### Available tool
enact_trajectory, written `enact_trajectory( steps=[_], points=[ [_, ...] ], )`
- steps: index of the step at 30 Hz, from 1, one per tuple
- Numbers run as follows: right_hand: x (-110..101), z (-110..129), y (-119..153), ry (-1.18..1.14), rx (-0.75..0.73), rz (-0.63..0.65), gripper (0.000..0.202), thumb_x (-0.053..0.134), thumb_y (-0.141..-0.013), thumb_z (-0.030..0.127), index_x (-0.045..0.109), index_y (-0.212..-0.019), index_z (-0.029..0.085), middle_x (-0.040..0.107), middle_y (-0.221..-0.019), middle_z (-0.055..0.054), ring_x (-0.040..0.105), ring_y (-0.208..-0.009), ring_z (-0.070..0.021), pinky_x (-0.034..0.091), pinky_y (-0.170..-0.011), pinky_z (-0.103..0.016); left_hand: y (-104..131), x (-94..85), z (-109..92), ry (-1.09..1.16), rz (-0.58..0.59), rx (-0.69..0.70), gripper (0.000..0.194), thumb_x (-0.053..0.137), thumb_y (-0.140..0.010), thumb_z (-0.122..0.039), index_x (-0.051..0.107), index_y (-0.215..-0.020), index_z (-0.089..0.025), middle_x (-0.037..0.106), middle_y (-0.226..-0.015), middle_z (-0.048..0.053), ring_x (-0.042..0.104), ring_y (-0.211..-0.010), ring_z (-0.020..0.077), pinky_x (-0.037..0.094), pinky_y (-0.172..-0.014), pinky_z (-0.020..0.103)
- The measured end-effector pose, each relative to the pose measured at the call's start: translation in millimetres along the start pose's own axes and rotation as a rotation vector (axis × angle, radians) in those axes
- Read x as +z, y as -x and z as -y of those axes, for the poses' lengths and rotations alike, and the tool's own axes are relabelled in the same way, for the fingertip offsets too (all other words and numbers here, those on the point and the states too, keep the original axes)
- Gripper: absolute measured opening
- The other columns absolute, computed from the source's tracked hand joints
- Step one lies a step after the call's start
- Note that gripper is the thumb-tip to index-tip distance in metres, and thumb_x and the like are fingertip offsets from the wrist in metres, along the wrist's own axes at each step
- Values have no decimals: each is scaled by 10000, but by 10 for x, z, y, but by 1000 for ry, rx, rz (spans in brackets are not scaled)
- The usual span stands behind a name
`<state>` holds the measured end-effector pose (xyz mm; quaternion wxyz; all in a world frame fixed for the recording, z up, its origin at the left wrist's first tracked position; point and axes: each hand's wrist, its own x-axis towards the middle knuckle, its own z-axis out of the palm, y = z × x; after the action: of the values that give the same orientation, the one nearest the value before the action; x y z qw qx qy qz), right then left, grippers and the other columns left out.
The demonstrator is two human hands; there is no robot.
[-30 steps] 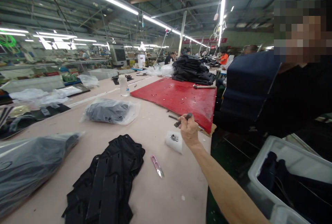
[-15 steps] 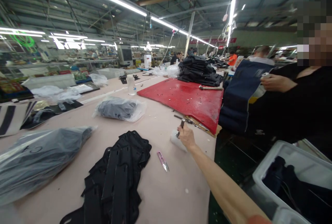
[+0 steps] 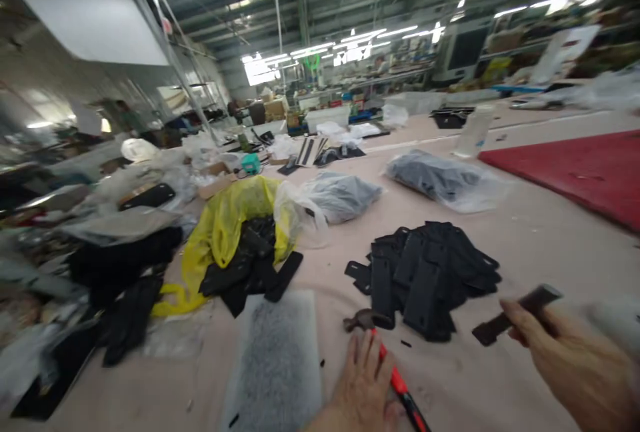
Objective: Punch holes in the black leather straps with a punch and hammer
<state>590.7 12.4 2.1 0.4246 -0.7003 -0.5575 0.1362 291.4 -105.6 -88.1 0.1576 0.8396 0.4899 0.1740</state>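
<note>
My right hand (image 3: 565,359) grips a short, dark metal punch (image 3: 517,315), held over the table at the right. At the bottom middle, my left hand (image 3: 363,379) reaches palm down with its fingers stretched out, touching a hammer (image 3: 400,382) with a red and black handle. The hammer's metal head points away from me, beside a pile of flat black pieces (image 3: 425,279). Left of this hand is a grey speckled slab (image 3: 277,352) with a pale edge. Motion blurs part of the view.
A yellow plastic bag (image 3: 240,199) spills black pieces on the left. Clear-bagged bundles (image 3: 435,175) lie farther back, near a translucent bottle (image 3: 475,132). A red board (image 3: 575,165) is at the right. Plastic wrap and mixed items heap up at the far left.
The view has swung left, bringing the yellow bag, slab and hammer into sight. My left hand has come in at the hammer. My right hand still holds the punch, now nearer the black pile.
</note>
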Motion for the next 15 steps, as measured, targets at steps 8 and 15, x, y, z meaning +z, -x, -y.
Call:
enact_trajectory(
  steps=[8, 15],
  points=[
    [528, 1440, 1237, -190, -405, 395, 317, 549, -882, 489, 570, -707, 225, 573, -624, 6, 540, -558, -149, 415, -522, -249, 638, -436, -16, 395, -340, -256, 507, 505, -853, -196, 487, -1358, -172, 554, -1379, 150, 513, -1293, 277, 440, -1085, 463],
    [1041, 1980, 2173, -176, -563, 576, 194, 598, -847, 251, 494, -686, 221, 547, -660, 12, 524, -569, -132, 378, -529, -238, 1209, -728, 88, 621, -425, -460, 298, 594, -854, -382, 698, -1062, -196, 738, -930, 107, 694, -883, 247, 577, -780, 322]
  ],
)
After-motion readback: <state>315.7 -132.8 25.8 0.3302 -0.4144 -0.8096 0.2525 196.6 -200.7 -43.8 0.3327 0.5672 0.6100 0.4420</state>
